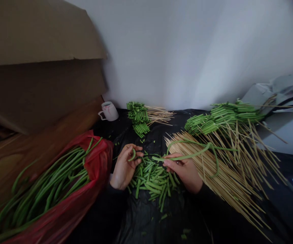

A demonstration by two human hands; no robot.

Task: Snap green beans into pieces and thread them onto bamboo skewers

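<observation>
My left hand (125, 166) is curled around a short, bent piece of green bean (133, 155). Across from it, my right hand (183, 169) pinches a long green bean (190, 155) near one end; its far part loops back to the right. Below and between both hands lies a heap of cut bean pieces (153, 181) on black plastic sheeting (141, 217). Under the long bean's loop, a thick bundle of bare wooden skewers (220, 179) spreads toward the lower right.
A red plastic bag (103, 152) of long beans (52, 183) lies left. Skewered bean pieces (138, 117) sit at the back, with more skewered beans (225, 117) at right. A white mug (108, 112) stands by the wall (187, 51). A cardboard box (42, 34) is upper left.
</observation>
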